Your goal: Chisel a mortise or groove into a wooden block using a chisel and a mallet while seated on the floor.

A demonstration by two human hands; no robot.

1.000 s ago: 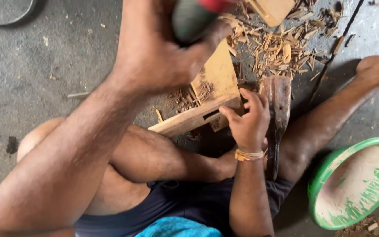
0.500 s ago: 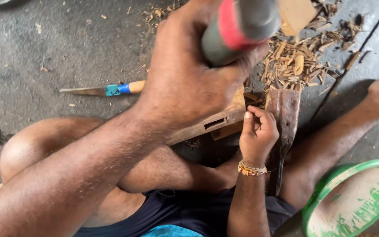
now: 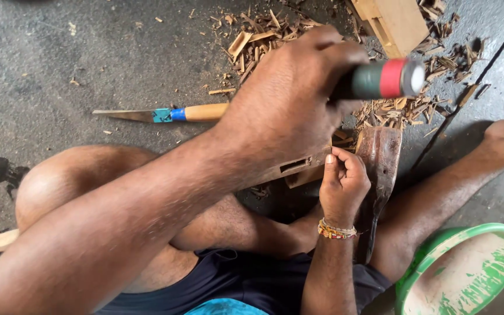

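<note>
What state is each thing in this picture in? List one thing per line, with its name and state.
Left hand: raised, fist shut on tool handle.
Right hand: low, fingers curled at the wood piece.
Wood piece: lying across the legs, slot cut in its side.
Chisel: lying flat on the floor, untouched.
Wood chips: scattered on the floor.
Green bowl: on the floor, worn and pale inside.

Two hands: the left hand (image 3: 287, 111) and the right hand (image 3: 343, 185). One green-and-red tool handle (image 3: 383, 79), one wooden-handled blade (image 3: 164, 114), two wooden blocks (image 3: 395, 20) (image 3: 290, 169), one green bowl (image 3: 433, 256), one beaded bracelet (image 3: 336, 230).
</note>
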